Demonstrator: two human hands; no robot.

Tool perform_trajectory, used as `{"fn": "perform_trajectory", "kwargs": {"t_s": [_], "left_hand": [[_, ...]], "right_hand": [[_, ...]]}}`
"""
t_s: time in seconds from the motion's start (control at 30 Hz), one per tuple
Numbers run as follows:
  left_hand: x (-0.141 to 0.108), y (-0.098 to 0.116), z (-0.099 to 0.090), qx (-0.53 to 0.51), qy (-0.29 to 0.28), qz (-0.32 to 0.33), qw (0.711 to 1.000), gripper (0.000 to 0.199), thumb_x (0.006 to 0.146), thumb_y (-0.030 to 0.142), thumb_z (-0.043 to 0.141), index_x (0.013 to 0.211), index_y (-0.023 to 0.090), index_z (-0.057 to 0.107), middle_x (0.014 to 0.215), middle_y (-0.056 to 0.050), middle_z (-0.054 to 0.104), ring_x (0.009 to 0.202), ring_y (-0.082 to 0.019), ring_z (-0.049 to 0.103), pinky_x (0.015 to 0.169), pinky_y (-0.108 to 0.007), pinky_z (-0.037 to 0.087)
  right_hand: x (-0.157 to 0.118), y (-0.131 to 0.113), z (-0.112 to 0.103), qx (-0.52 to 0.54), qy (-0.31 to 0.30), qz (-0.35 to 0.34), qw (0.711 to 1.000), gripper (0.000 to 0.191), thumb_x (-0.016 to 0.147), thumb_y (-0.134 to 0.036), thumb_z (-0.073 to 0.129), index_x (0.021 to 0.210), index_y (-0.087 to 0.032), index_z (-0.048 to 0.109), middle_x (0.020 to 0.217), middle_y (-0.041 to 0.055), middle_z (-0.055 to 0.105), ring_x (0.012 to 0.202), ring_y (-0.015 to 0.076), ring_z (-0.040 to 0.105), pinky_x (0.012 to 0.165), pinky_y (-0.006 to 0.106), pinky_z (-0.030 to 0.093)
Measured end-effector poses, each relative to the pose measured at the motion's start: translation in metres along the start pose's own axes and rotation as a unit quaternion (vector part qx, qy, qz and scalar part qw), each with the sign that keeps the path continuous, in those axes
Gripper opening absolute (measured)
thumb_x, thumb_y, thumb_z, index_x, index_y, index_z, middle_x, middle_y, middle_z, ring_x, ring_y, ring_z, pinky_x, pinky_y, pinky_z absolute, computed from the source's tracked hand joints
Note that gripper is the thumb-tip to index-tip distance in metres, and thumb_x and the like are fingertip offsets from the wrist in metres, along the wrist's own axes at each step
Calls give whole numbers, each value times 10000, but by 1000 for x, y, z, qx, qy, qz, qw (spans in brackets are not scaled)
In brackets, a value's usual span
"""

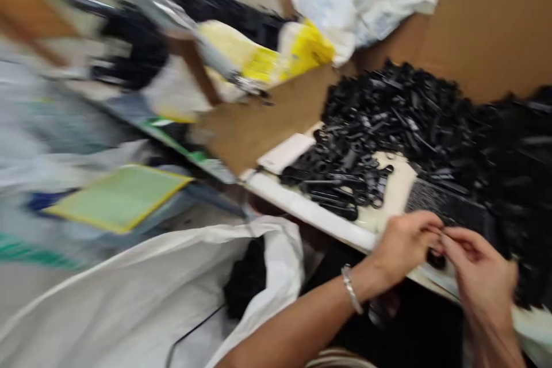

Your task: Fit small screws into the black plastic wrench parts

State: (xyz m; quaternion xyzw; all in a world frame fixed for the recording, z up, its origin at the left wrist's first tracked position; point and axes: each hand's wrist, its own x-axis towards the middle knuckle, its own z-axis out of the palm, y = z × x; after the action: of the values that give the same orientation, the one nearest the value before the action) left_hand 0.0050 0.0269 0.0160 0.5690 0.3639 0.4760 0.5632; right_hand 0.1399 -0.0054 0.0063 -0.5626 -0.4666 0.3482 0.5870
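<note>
My left hand [403, 244] and my right hand [483, 270] meet at the table's front edge, their fingertips pinched together. Between them a small black part [436, 259] shows; the fingers cover most of it, so its exact kind is hidden. A silvery bracelet [351, 288] circles my left wrist. Just beyond the fingers lies a flat, dark, speckled block [446, 201]. Behind it rises a large heap of black plastic parts [414, 109], and several long ones with ringed ends [332, 187] lie loose left of my hands.
The table's white edge [310, 201] runs beneath the parts. Cardboard walls [491, 23] stand behind and at the left. A big white sack [142, 293] with black material inside hangs open below. Farther left, a yellow-rimmed green sheet [121, 198] lies among blurred bags.
</note>
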Motion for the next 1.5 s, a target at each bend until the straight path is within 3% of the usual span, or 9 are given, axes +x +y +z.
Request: {"fn": "perform_trajectory", "kwargs": {"t_s": [0.1, 0.27, 0.43, 0.7, 0.97, 1.27, 1.5], "left_hand": [[3, -1, -3, -96, 46, -51, 993, 135, 716, 90, 646, 829, 160, 664, 766, -18, 696, 737, -135, 660, 727, -231, 554], [0, 12, -2, -214, 39, -119, 969, 177, 651, 86, 717, 807, 126, 641, 705, -12, 687, 649, -103, 642, 637, -195, 545], [-5, 13, 4, -256, 33, -139, 956, 219, 629, 81, 743, 807, 117, 621, 689, -3, 688, 596, -85, 634, 601, -175, 536], [-9, 10, 8, -274, 6, -154, 949, 268, 618, 84, 761, 843, 118, 620, 697, -1, 695, 620, -97, 653, 616, -188, 559], [-10, 7, 8, -251, 6, -147, 957, 263, 632, 70, 742, 860, 120, 620, 691, 2, 692, 611, -93, 646, 626, -190, 552], [-12, 9, 9, -243, -13, -135, 961, 260, 664, 68, 706, 890, 132, 593, 691, 13, 687, 607, -101, 660, 639, -203, 571], [-14, 6, 11, -246, -21, -139, 959, 275, 663, 71, 709, 903, 132, 590, 687, 12, 680, 597, -103, 650, 623, -212, 574]], "right_hand": [[-4, -2, -7, 33, 2, 74, 997, 237, 723, -331, 813, 873, -180, 709, 694, 40, 694, 609, 163, 654, 593, 274, 561], [-3, -6, -8, 180, -41, 138, 973, 183, 721, -288, 808, 851, -195, 719, 760, 26, 697, 617, 110, 625, 591, 213, 546], [-10, -8, -15, 241, -77, 152, 955, 154, 688, -287, 829, 788, -240, 722, 680, -17, 629, 573, 84, 549, 539, 180, 496], [-17, 1, -17, 222, -47, 167, 960, 206, 628, -308, 866, 775, -241, 737, 890, 6, 674, 622, 99, 588, 619, 254, 541], [-21, -2, -16, 168, -24, 130, 977, 180, 673, -290, 834, 800, -209, 735, 658, 3, 678, 556, 116, 605, 556, 242, 535], [-25, 0, -20, 171, -16, 155, 973, 191, 658, -260, 838, 818, -208, 748, 672, 15, 711, 576, 124, 645, 602, 248, 562], [-28, 4, -23, 162, -7, 127, 979, 190, 650, -271, 848, 795, -218, 737, 734, 9, 704, 577, 120, 629, 567, 245, 554]]}}
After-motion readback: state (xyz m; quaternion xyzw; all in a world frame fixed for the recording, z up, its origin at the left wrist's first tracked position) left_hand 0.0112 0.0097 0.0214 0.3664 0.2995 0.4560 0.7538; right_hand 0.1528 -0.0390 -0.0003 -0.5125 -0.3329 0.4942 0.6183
